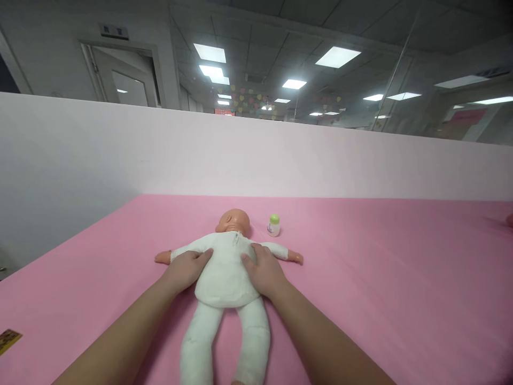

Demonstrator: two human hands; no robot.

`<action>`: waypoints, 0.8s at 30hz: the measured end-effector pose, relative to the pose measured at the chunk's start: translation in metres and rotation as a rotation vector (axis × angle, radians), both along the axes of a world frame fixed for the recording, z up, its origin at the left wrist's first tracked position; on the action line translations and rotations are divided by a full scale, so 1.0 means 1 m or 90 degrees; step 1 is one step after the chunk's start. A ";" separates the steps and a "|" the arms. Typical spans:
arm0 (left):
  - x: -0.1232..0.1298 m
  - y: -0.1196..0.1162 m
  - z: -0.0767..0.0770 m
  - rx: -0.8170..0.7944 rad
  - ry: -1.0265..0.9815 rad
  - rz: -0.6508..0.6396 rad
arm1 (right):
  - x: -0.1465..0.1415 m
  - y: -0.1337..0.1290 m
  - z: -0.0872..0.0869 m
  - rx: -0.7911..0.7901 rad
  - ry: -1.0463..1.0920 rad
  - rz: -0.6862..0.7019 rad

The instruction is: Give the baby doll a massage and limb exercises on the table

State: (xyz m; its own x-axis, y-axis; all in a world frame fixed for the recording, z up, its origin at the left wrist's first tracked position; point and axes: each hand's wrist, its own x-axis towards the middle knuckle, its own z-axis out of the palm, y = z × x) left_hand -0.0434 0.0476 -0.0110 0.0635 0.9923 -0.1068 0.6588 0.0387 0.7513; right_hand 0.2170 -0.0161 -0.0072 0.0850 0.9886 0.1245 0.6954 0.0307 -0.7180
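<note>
A baby doll (228, 272) with a white cloth body lies stretched out on the pink surface, its head turned to the left and its arms spread wide. My left hand (187, 268) grips the left side of its torso below the armpit, thumb on top. On the opposite side, my right hand (265, 270) holds the torso the same way. Both hands' fingers curl down around the doll's sides and are partly hidden. Just beyond the doll's right-side arm stands a small clear bottle with a green cap (274, 225), touched by neither hand.
The pink sheet (380, 278) covers the table, with a white partition (280, 160) along its back and left. A yellow and black label (8, 340) lies at the left edge. Part of another person's hand (510, 220) shows at the far right.
</note>
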 end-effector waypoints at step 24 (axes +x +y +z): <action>0.070 -0.095 0.044 0.254 -0.330 -0.404 | -0.019 -0.028 0.013 0.088 0.403 0.211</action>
